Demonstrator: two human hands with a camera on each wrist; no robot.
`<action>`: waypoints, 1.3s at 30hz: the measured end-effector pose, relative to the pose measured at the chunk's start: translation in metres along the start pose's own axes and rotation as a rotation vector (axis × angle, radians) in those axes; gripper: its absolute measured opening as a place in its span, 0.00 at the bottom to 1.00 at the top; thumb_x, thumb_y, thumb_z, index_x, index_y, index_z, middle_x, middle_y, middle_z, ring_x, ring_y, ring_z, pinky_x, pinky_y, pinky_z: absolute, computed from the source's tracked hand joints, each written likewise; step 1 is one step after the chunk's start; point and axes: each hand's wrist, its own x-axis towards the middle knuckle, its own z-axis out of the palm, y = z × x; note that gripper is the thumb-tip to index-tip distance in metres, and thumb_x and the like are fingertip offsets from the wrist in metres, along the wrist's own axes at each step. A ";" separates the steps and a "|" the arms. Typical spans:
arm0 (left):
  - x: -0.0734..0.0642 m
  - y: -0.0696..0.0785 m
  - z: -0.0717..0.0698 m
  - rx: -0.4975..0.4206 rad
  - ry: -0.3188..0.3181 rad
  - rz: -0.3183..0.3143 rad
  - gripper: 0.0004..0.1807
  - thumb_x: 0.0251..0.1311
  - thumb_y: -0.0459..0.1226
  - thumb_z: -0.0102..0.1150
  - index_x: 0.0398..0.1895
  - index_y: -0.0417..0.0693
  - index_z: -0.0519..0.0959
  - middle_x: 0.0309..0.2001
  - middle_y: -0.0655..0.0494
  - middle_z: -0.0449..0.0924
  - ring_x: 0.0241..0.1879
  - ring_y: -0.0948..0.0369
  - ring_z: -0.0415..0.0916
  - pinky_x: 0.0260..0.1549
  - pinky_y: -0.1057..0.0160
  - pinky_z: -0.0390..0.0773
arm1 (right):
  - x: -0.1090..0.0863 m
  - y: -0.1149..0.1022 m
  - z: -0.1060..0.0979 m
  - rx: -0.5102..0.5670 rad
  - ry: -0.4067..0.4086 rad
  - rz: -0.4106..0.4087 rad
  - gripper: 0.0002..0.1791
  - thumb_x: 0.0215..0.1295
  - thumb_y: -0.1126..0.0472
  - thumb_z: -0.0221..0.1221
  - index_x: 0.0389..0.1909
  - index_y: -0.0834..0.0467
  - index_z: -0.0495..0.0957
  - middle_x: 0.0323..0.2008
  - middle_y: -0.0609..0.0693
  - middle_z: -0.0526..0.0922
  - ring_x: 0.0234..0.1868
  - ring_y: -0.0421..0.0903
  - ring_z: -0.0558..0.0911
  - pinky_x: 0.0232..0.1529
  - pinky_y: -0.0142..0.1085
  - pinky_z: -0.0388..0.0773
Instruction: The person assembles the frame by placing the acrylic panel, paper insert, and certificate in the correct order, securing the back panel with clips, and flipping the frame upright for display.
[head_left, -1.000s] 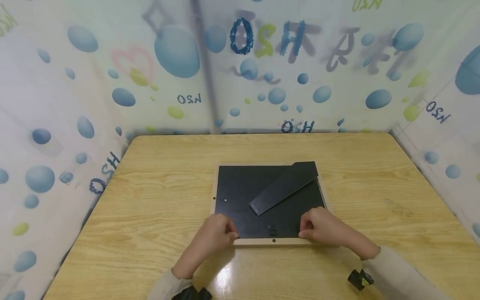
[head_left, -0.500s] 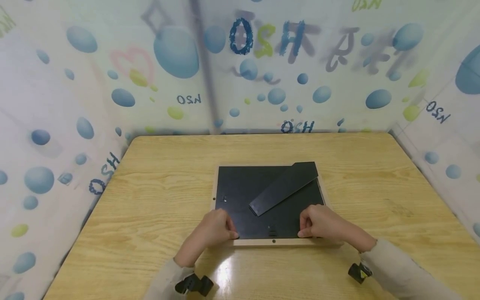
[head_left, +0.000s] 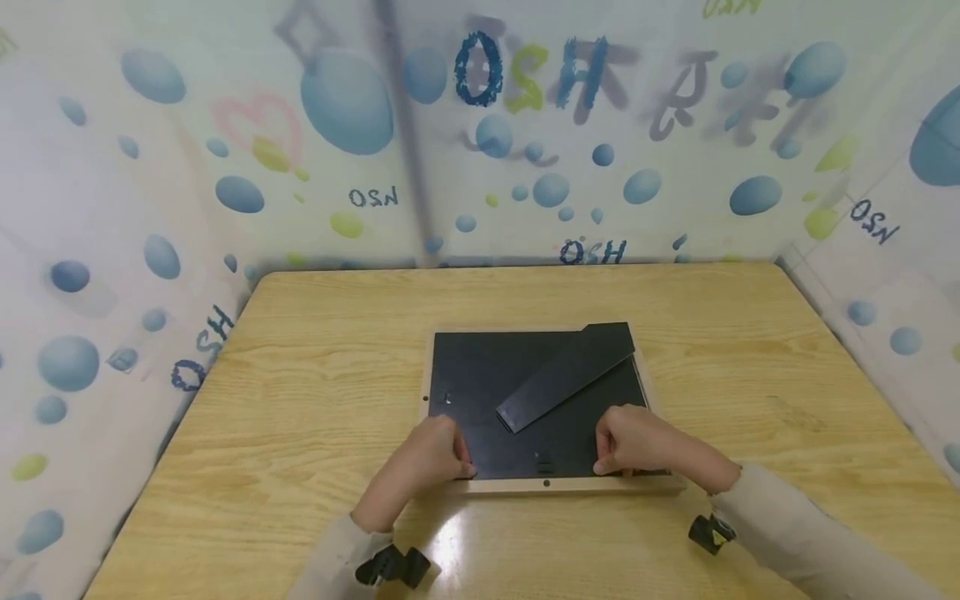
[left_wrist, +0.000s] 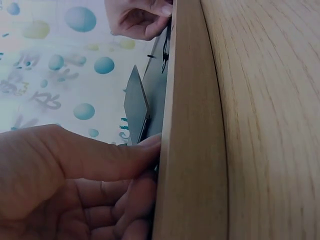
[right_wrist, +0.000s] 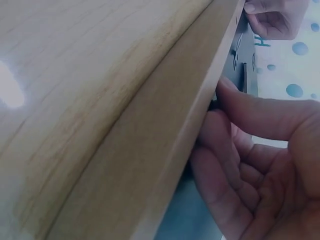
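A picture frame [head_left: 510, 487] with a pale wooden border lies face down on the table. Its black backing board [head_left: 476, 367] faces up, and a black easel leg [head_left: 566, 375] slants across it, one end lifted. My left hand [head_left: 431, 454] pinches at the board's near edge by the left corner, thumb against curled fingers. At the same edge, towards the right corner, my right hand [head_left: 637, 440] does likewise. In the right wrist view the right thumb [right_wrist: 265, 115] and forefinger meet on a dark edge beside the wooden border [right_wrist: 150, 125]. The fingertips are partly hidden.
The wooden table [head_left: 322, 350] extends around the frame on all sides. Behind it hangs a white wall covering [head_left: 525, 167] with blue and green drops, continuing along both sides. A small black hanger [head_left: 544, 460] sits near the board's front edge.
Both hands stay at the near edge of the backing board; their wrists have risen slightly and shifted a little away from the person. The picture frame stays nearly in place while the head view drifts slightly.
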 end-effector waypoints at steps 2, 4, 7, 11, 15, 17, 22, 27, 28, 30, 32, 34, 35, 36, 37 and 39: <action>0.000 0.000 0.000 -0.001 0.000 0.009 0.10 0.42 0.31 0.70 0.13 0.46 0.78 0.16 0.60 0.74 0.18 0.64 0.69 0.19 0.67 0.71 | 0.000 -0.002 0.000 0.001 0.001 0.019 0.11 0.48 0.62 0.68 0.15 0.54 0.75 0.11 0.42 0.73 0.11 0.38 0.75 0.17 0.31 0.71; 0.000 0.001 0.000 0.002 0.000 0.016 0.10 0.42 0.31 0.70 0.13 0.46 0.78 0.17 0.60 0.74 0.18 0.64 0.69 0.19 0.67 0.71 | 0.000 -0.004 -0.001 0.004 0.003 0.035 0.11 0.48 0.63 0.68 0.15 0.55 0.75 0.11 0.42 0.73 0.11 0.39 0.75 0.16 0.31 0.72; -0.001 0.001 -0.001 0.009 0.002 0.006 0.10 0.42 0.31 0.70 0.13 0.46 0.78 0.17 0.60 0.74 0.18 0.64 0.69 0.18 0.67 0.71 | 0.000 -0.006 -0.001 0.005 0.008 0.057 0.12 0.48 0.63 0.69 0.15 0.55 0.75 0.11 0.43 0.73 0.11 0.39 0.75 0.16 0.31 0.72; -0.002 0.001 -0.003 0.017 0.000 -0.010 0.11 0.42 0.33 0.71 0.13 0.46 0.77 0.16 0.60 0.73 0.18 0.64 0.69 0.18 0.68 0.71 | 0.001 -0.007 -0.001 0.008 0.015 0.072 0.12 0.47 0.63 0.69 0.15 0.55 0.75 0.11 0.43 0.73 0.11 0.39 0.74 0.16 0.32 0.72; -0.004 0.001 -0.004 0.020 -0.003 -0.006 0.11 0.43 0.33 0.71 0.13 0.45 0.77 0.16 0.60 0.73 0.18 0.64 0.69 0.18 0.68 0.71 | 0.001 -0.008 0.000 0.015 0.022 0.072 0.12 0.47 0.63 0.69 0.15 0.55 0.75 0.11 0.43 0.73 0.11 0.39 0.74 0.17 0.32 0.72; -0.004 0.001 -0.004 0.023 0.000 -0.004 0.11 0.43 0.33 0.71 0.13 0.45 0.77 0.16 0.60 0.73 0.18 0.64 0.68 0.18 0.68 0.71 | 0.001 -0.006 0.000 0.024 0.023 0.062 0.12 0.47 0.63 0.69 0.15 0.55 0.75 0.10 0.43 0.73 0.11 0.39 0.74 0.17 0.32 0.72; -0.005 0.000 -0.003 0.018 -0.005 0.001 0.10 0.44 0.34 0.70 0.14 0.46 0.77 0.16 0.61 0.72 0.18 0.64 0.68 0.19 0.67 0.70 | 0.002 -0.001 -0.003 0.109 -0.028 0.039 0.10 0.49 0.64 0.68 0.16 0.57 0.75 0.10 0.45 0.74 0.12 0.41 0.75 0.16 0.33 0.73; -0.007 -0.004 0.000 0.018 0.027 0.045 0.10 0.45 0.36 0.70 0.15 0.48 0.77 0.18 0.62 0.73 0.19 0.65 0.68 0.20 0.67 0.70 | 0.001 0.003 -0.006 0.169 -0.095 -0.003 0.09 0.51 0.65 0.66 0.19 0.57 0.75 0.10 0.46 0.75 0.12 0.43 0.76 0.16 0.34 0.74; -0.008 -0.005 0.001 0.016 0.039 0.050 0.10 0.45 0.36 0.70 0.15 0.48 0.77 0.18 0.63 0.72 0.19 0.65 0.67 0.20 0.67 0.70 | 0.000 0.004 -0.007 0.171 -0.102 -0.010 0.09 0.52 0.65 0.66 0.19 0.57 0.75 0.11 0.47 0.75 0.12 0.43 0.76 0.16 0.34 0.74; -0.010 -0.007 0.002 0.007 0.062 0.057 0.10 0.45 0.37 0.70 0.16 0.49 0.77 0.18 0.63 0.72 0.20 0.66 0.67 0.20 0.67 0.70 | 0.000 0.004 -0.008 0.176 -0.114 -0.021 0.08 0.52 0.64 0.65 0.20 0.57 0.75 0.11 0.47 0.75 0.13 0.43 0.76 0.17 0.33 0.74; -0.012 -0.008 0.002 -0.005 0.080 0.063 0.09 0.45 0.37 0.70 0.17 0.49 0.77 0.19 0.64 0.72 0.20 0.66 0.67 0.20 0.68 0.70 | -0.001 0.004 -0.010 0.184 -0.123 -0.030 0.08 0.53 0.64 0.65 0.21 0.57 0.75 0.12 0.47 0.75 0.14 0.43 0.77 0.17 0.33 0.74; -0.013 -0.008 0.002 -0.019 0.089 0.063 0.09 0.45 0.37 0.69 0.19 0.49 0.77 0.18 0.64 0.72 0.19 0.67 0.67 0.20 0.68 0.70 | -0.002 0.005 -0.012 0.188 -0.125 -0.042 0.08 0.53 0.64 0.65 0.21 0.57 0.75 0.13 0.46 0.75 0.14 0.43 0.77 0.18 0.33 0.74; -0.014 -0.008 0.001 -0.024 0.092 0.065 0.09 0.46 0.37 0.69 0.19 0.48 0.77 0.19 0.63 0.72 0.19 0.67 0.68 0.20 0.69 0.70 | -0.002 0.005 -0.013 0.189 -0.124 -0.046 0.07 0.53 0.64 0.65 0.22 0.57 0.75 0.13 0.46 0.76 0.14 0.42 0.77 0.18 0.33 0.75; -0.014 -0.008 0.000 -0.031 0.093 0.066 0.08 0.46 0.37 0.69 0.20 0.48 0.77 0.19 0.63 0.73 0.19 0.67 0.68 0.20 0.69 0.70 | -0.002 0.006 -0.014 0.191 -0.122 -0.051 0.07 0.53 0.65 0.65 0.22 0.57 0.76 0.14 0.46 0.75 0.15 0.42 0.76 0.18 0.33 0.75; -0.015 -0.008 -0.001 -0.037 0.093 0.066 0.08 0.46 0.36 0.69 0.20 0.48 0.77 0.19 0.63 0.73 0.19 0.67 0.69 0.20 0.69 0.71 | -0.002 0.007 -0.015 0.191 -0.118 -0.054 0.07 0.53 0.65 0.64 0.22 0.57 0.76 0.14 0.46 0.75 0.15 0.42 0.76 0.18 0.33 0.75; -0.015 -0.007 -0.002 -0.047 0.092 0.062 0.07 0.48 0.36 0.68 0.21 0.47 0.77 0.19 0.62 0.74 0.19 0.67 0.69 0.19 0.70 0.71 | -0.002 0.009 -0.017 0.191 -0.111 -0.061 0.07 0.54 0.65 0.64 0.22 0.58 0.76 0.15 0.45 0.75 0.15 0.42 0.76 0.18 0.33 0.75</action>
